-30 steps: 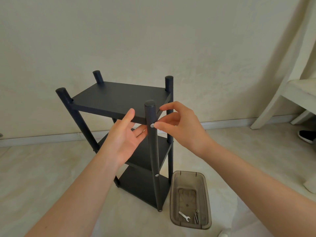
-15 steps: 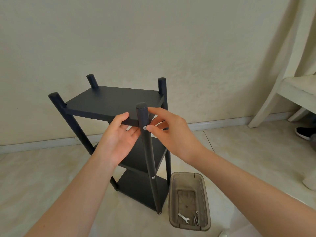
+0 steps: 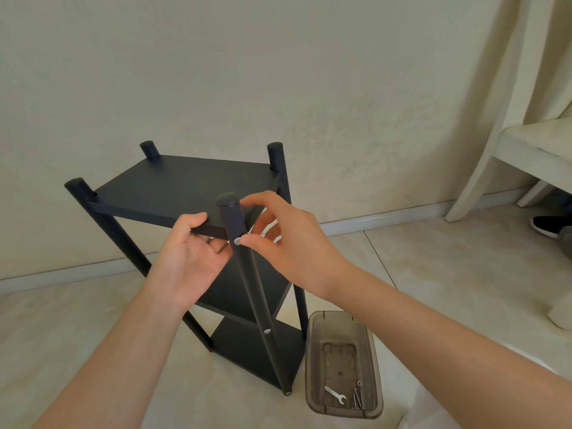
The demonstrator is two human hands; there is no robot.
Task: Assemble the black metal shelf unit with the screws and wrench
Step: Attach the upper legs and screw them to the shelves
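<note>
black shelf unit (image 3: 185,187) stands upright on the floor, near the wall. my left hand (image 3: 188,261) grips the front edge of its top shelf, thumb above, fingers beneath. my right hand (image 3: 294,249) pinches the screw (image 3: 237,241) in the near post (image 3: 249,274), thumb tip at its head. tray (image 3: 340,318) just beside the unit's foot holds the wrench (image 3: 335,394) and spare screws (image 3: 357,399).
</note>
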